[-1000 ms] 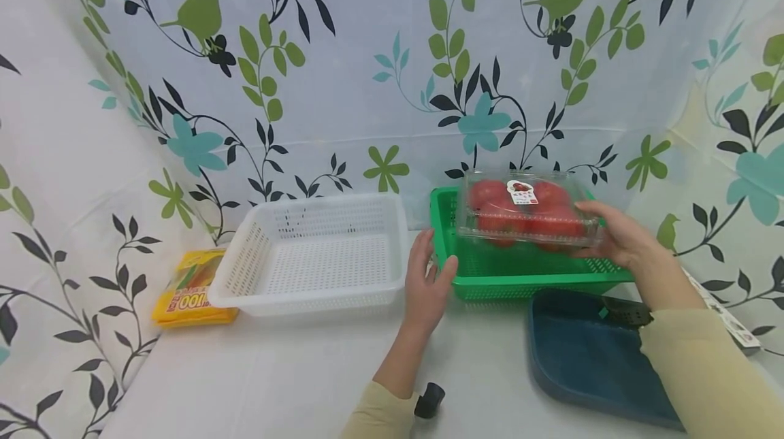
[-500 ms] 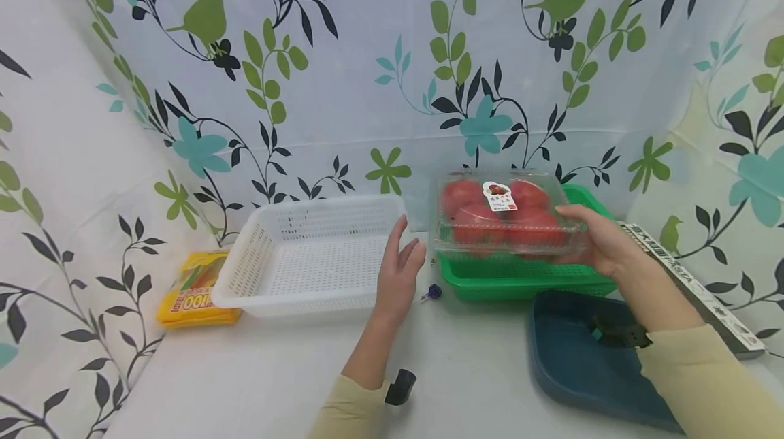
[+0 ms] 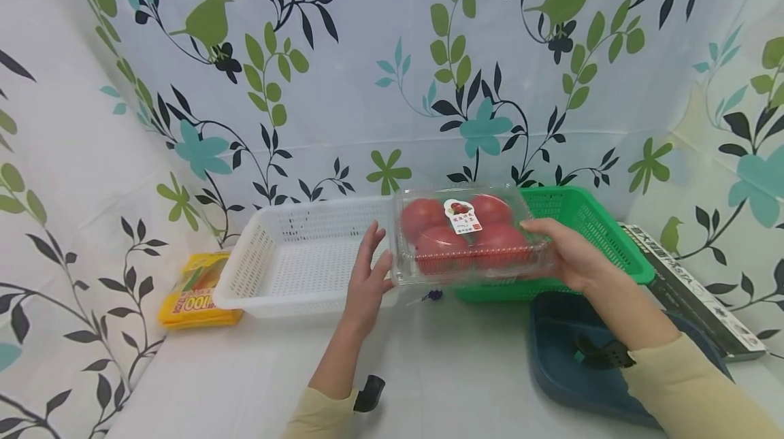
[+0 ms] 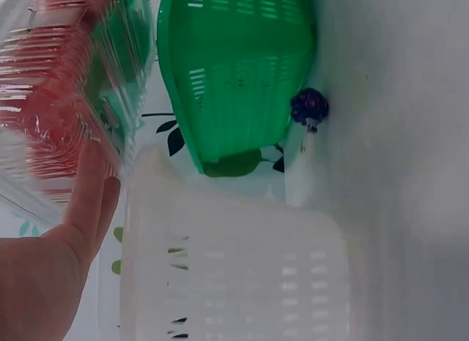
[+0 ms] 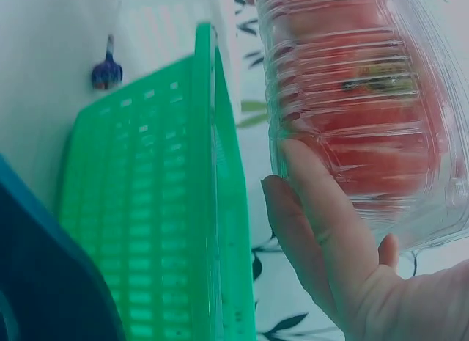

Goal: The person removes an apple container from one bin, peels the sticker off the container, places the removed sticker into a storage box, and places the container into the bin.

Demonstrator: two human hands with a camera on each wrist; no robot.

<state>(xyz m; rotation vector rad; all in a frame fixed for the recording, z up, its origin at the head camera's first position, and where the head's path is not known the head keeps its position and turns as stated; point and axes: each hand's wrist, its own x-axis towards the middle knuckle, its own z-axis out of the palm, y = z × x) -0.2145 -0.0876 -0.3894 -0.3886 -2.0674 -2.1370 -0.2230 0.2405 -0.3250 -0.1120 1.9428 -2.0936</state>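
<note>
A clear plastic punnet of tomatoes [image 3: 461, 235] with a white label is held up over the gap between the two baskets. My right hand [image 3: 569, 255] grips its right end, thumb on the top edge and fingers beneath, as the right wrist view shows [image 5: 344, 238]. At the punnet's left end is my left hand [image 3: 366, 286], its fingers extended against the plastic side in the left wrist view [image 4: 73, 238]. The white basket [image 3: 294, 305] stands behind my left hand, and the green basket [image 3: 612, 235] is partly behind the punnet.
A dark blue tub [image 3: 588, 384] stands at the front right, under my right forearm. Beside it lies a long black-and-white box [image 3: 692, 289]. A yellow packet [image 3: 199, 296] leans by the white basket. A small purple knobbly object [image 3: 433, 295] lies between the baskets.
The punnet has moved left from over the green basket, carried by my right hand. My left hand has shifted left and now meets the punnet's left end.
</note>
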